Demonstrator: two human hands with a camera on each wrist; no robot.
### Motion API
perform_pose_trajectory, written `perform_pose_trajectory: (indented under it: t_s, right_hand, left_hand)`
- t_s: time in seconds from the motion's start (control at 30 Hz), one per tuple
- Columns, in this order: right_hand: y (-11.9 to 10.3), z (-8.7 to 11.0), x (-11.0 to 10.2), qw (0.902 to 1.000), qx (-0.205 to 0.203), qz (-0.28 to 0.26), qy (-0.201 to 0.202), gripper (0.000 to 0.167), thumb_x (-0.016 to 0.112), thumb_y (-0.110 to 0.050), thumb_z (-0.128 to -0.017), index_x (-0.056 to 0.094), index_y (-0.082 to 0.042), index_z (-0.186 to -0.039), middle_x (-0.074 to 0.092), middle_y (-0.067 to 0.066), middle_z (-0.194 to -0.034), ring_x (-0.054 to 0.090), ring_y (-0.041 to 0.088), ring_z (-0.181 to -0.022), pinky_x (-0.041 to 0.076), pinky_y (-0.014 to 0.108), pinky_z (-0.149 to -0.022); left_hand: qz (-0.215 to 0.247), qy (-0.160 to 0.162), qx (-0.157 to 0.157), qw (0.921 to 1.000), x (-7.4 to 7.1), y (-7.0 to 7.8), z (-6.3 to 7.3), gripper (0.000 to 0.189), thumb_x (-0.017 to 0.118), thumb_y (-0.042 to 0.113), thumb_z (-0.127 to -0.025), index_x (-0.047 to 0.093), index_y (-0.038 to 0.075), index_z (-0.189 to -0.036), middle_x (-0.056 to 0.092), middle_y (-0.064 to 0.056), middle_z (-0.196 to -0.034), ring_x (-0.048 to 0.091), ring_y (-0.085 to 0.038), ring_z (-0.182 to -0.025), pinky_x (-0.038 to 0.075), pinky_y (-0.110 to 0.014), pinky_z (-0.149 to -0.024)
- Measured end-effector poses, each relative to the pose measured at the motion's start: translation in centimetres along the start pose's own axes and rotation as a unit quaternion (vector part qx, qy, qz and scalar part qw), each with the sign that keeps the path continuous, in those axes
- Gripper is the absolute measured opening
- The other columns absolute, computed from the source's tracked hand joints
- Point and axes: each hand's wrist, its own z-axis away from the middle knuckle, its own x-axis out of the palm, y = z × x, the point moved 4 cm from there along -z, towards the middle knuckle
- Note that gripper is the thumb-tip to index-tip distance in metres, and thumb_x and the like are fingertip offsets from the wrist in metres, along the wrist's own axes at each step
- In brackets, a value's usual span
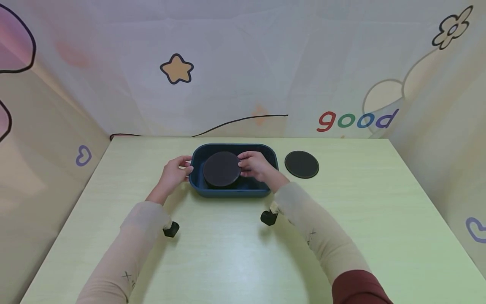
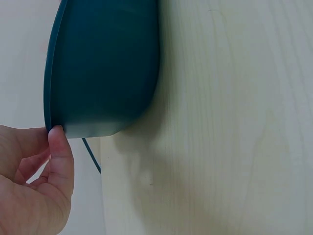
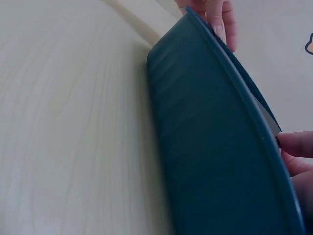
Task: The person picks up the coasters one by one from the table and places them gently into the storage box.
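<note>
A dark blue rectangular plastic tub [image 1: 235, 193] with rounded corners stands on the table. My left hand [image 1: 175, 172] pinches the rim at its left end; in the left wrist view the thumb [image 2: 59, 147] presses the tub's outer wall. Inside the tub is a round black disc [image 1: 222, 169], like a coaster, its flat face upward. My right hand [image 1: 256, 165] reaches in over the tub and pinches the disc's right edge between thumb and fingers. In the right wrist view the tub wall hides most of the disc. Whether it touches the tub's floor I cannot tell.
A second flat black disc [image 1: 301, 164] with a thin raised rim lies on the table just right of the tub. The pale wooden table [image 1: 220, 249] meets a printed cloth backdrop [image 1: 243, 76] behind the tub and at both sides.
</note>
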Motion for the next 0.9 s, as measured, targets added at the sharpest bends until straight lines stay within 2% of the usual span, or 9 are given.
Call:
perform_pose_trajectory:
  t_s: [0.2,0.63,0.9]
  right_hand:
    - [0.6,-0.4,0.2,0.9997,0.019,0.006,0.012,0.026,0.049,0.006,-0.084,0.048,0.003,-0.109,0.052,0.005,-0.075,0.051,0.013,-0.056,0.046,0.022,-0.051]
    - [1.1,-0.6,0.0,0.9971,0.049,0.028,0.051,0.031,0.050,0.005,-0.083,0.050,0.002,-0.114,0.051,0.005,-0.078,0.050,0.012,-0.055,0.047,0.022,-0.050]
    - [1.1,-0.5,-0.5,0.9930,0.069,0.047,0.084,0.029,0.052,0.003,-0.082,0.053,-0.001,-0.111,0.051,0.005,-0.079,0.050,0.014,-0.059,0.048,0.024,-0.054]
  left_hand:
    - [-0.004,0.001,-0.006,1.0000,0.1,0.1,0.0,0.038,0.048,0.007,-0.089,0.044,0.004,-0.127,0.049,-0.016,-0.107,0.052,-0.018,-0.078,0.050,-0.018,-0.059]
    - [-0.007,0.001,-0.009,0.9999,0.0,0.2,0.1,0.038,0.048,0.007,-0.090,0.044,0.004,-0.127,0.049,-0.017,-0.107,0.052,-0.018,-0.077,0.050,-0.017,-0.059]
    - [-0.007,0.001,-0.010,0.9999,0.1,0.2,0.1,0.038,0.048,0.007,-0.090,0.044,0.004,-0.127,0.049,-0.017,-0.107,0.053,-0.019,-0.079,0.050,-0.017,-0.058]
